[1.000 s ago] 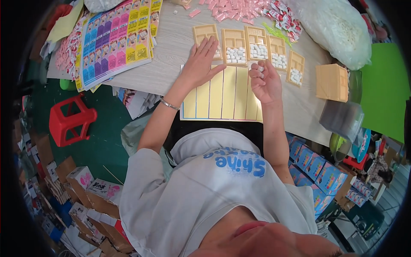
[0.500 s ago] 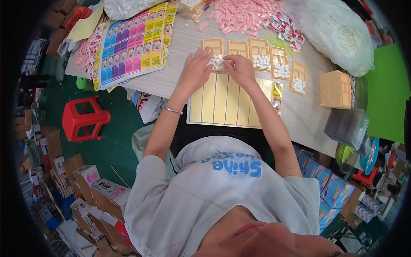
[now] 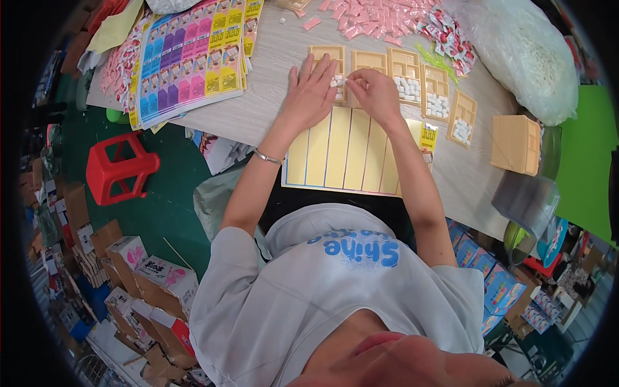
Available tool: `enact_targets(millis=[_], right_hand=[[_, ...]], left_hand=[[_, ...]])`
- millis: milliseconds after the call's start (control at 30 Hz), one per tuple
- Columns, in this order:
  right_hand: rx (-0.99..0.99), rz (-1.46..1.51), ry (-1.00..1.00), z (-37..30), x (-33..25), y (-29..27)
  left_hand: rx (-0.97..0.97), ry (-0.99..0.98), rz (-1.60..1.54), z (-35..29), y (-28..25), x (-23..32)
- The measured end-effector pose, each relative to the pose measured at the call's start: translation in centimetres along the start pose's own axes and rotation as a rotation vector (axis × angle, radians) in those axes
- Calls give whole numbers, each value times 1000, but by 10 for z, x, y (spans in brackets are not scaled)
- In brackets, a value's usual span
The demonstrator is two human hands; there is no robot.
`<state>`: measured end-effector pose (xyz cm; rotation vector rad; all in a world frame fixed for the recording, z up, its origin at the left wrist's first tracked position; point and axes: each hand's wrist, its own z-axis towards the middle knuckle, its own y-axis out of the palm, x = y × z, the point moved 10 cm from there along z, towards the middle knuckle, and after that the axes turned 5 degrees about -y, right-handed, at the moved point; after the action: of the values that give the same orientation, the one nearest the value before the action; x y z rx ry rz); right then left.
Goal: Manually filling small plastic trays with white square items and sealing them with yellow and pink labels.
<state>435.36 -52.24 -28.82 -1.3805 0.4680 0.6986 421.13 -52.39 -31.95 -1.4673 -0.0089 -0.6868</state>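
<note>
Several shallow tan compartment trays stand in a row on the table, with small white pieces in their near compartments. My left hand (image 3: 312, 94) lies with fingers stretched over the left side of the leftmost tray (image 3: 327, 51), partly hiding its white pieces (image 3: 338, 85). At that tray's right edge, my right hand (image 3: 379, 97) has thumb and fingers pinched together; whatever is between them is too small to make out. It partly covers the second tray (image 3: 369, 60). Farther right are the third tray (image 3: 405, 59), the fourth (image 3: 436, 79) and the tilted fifth (image 3: 463, 111).
A yellow striped sheet (image 3: 335, 155) lies beneath my forearms. Colourful printed sheets (image 3: 187, 61) are stacked at left, pink packets (image 3: 374, 19) heaped at the back. A clear bag of white pieces (image 3: 522, 58) and a stack of tan trays (image 3: 514, 145) stand at right. A red stool (image 3: 119, 168) is on the floor.
The whole view has shifted slightly, moving the trays a little right in the picture. Both hands stay at the leftmost tray; my left fingers now lie across more of its white pieces.
</note>
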Motion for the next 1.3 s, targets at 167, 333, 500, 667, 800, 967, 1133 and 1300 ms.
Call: enact_targets(millis=[167,333,500,667,800,967,1133,1300], right_hand=[[-31,-77,-88,15,-10,9],[-163,-147,-131,27,-16,36],[-269,-328,-22,34,-7,39],[-158,-257,-124,17,-14,-3],[154,164,20,-15,25,-112],[186,264,140,-33,92,-190],[381,127,120,-47,119,-265],[694,415,212,-27,160,-396]], left_hand=[[-26,81,129,11,-5,5],[-53,100,107,14,-1,-2],[-106,112,29,22,7,-2],[-153,134,7,24,12,6],[-68,97,30,18,12,31],[-22,67,188,28,25,39],[-77,78,12,35,14,47],[7,55,21,54,-14,40]])
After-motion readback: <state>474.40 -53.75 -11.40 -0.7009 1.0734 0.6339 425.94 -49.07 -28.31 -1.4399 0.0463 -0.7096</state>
